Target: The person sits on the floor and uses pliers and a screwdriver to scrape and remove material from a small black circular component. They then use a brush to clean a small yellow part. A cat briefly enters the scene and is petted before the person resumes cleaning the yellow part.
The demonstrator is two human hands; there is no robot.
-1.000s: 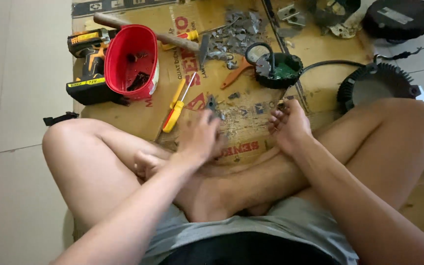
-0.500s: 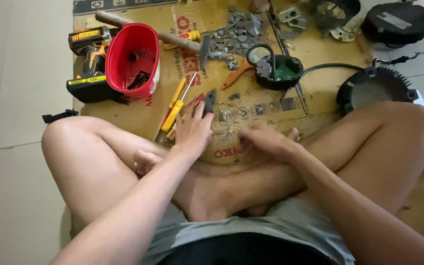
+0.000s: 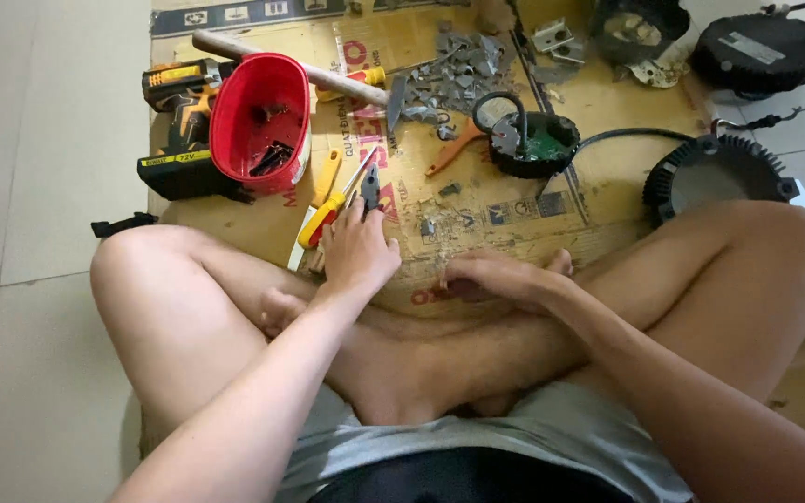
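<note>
While the person sits cross-legged on the floor, the left hand (image 3: 358,250) reaches forward over the cardboard sheet (image 3: 505,210) and its fingers close on the dark-handled pliers (image 3: 371,186), which lie on the cardboard just beside the yellow and red screwdriver (image 3: 328,203). Whether the pliers are already lifted or only pinched cannot be told. The right hand (image 3: 496,277) rests low on the cardboard's near edge, between the knees; its fingers are curled, and I cannot tell whether they hold anything small.

Behind the pliers stand a red bucket (image 3: 260,116) with dark bits in it, a yellow and black cordless drill (image 3: 179,121) and a long-handled hammer (image 3: 291,67). A pile of grey metal scraps (image 3: 458,70) and a round black lamp housing (image 3: 525,144) with a green board lie farther back.

The likely trouble is the crowding: the pliers and screwdriver touch or nearly touch, so a loose pinch could drag the screwdriver along or let the pliers slip back. Sharp scraps scattered on the cardboard lie close to bare legs and the resting hand.
</note>
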